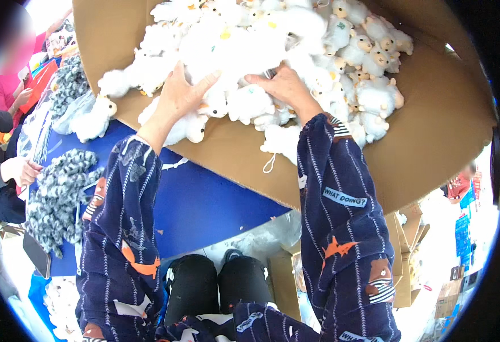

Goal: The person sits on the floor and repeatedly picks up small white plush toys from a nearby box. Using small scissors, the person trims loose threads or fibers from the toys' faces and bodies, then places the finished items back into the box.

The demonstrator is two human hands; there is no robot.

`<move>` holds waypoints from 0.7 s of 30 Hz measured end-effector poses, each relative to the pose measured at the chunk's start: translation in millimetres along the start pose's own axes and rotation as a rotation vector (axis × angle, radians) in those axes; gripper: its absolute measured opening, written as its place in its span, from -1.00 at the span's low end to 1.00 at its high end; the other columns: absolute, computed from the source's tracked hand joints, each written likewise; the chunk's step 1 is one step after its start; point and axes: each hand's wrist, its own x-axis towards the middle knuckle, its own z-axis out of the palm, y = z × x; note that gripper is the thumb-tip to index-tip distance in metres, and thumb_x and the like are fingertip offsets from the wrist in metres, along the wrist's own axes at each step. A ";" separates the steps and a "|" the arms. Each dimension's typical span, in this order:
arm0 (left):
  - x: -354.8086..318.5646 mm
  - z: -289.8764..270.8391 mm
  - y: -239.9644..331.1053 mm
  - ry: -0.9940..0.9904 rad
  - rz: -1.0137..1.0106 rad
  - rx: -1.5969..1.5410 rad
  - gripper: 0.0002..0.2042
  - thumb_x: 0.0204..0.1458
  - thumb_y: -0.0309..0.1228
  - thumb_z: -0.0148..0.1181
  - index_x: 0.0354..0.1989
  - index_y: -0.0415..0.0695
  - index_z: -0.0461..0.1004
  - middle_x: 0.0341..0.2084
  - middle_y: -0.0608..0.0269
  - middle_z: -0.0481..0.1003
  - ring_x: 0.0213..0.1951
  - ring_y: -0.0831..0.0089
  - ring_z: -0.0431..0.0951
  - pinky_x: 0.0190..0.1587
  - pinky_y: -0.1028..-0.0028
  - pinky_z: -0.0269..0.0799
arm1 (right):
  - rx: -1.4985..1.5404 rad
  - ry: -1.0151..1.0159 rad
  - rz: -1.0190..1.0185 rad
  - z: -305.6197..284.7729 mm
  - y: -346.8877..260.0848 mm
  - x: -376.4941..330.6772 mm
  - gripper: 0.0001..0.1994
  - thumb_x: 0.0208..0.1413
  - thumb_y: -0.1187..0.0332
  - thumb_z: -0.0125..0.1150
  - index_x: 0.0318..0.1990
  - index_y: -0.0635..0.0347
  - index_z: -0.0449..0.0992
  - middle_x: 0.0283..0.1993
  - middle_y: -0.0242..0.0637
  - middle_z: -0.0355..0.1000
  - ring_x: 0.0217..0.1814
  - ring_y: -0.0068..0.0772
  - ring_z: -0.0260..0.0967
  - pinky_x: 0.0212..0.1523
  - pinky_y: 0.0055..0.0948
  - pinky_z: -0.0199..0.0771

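Both hands are sunk into a heap of small white plush sheep lying on a large brown cardboard sheet. The left hand lies flat with fingers spread wide over the toys, pressing on them rather than closed around any 1. The right hand reaches in palm down, fingers bent among the toys; whether it grips 1 cannot be told. More sheep crowd in behind and to the right, hemming both hands. The cardboard rests on a blue table. At the left lie grey fluffy plush pieces, and another person's hand rests near them.
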 end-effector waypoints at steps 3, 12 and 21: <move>-27.5 0.3 21.0 0.172 0.058 0.091 -0.14 -0.17 0.09 0.23 0.09 -0.46 0.12 -0.02 -0.38 0.27 0.06 -0.10 0.30 0.07 0.19 0.26 | -0.051 0.108 -0.117 7.5 3.3 -15.8 -0.54 -0.12 0.06 0.24 -0.10 0.15 0.48 -0.17 -0.03 0.48 -0.11 -0.03 0.43 -0.09 -0.25 0.41; -102.6 -14.2 34.2 0.279 0.271 0.335 -0.24 -0.14 -0.08 0.25 0.17 -0.30 0.13 0.03 -0.26 0.27 0.05 -0.08 0.31 0.09 0.17 0.24 | -0.508 -0.111 -0.040 -24.7 -28.6 -93.8 -0.63 -0.17 0.17 0.25 -0.19 0.18 0.53 -0.23 -0.02 0.49 -0.15 -0.03 0.43 -0.15 -0.21 0.42; -175.6 4.1 70.1 0.098 0.248 0.246 -0.31 -0.07 -0.19 0.21 0.23 -0.14 0.08 0.15 -0.29 0.08 0.09 -0.23 0.21 0.11 0.09 0.20 | -0.222 0.033 -0.098 -25.9 -42.7 -185.7 -0.66 -0.08 0.35 0.08 -0.08 0.18 0.47 -0.16 -0.02 0.46 -0.09 0.03 0.39 -0.10 -0.15 0.39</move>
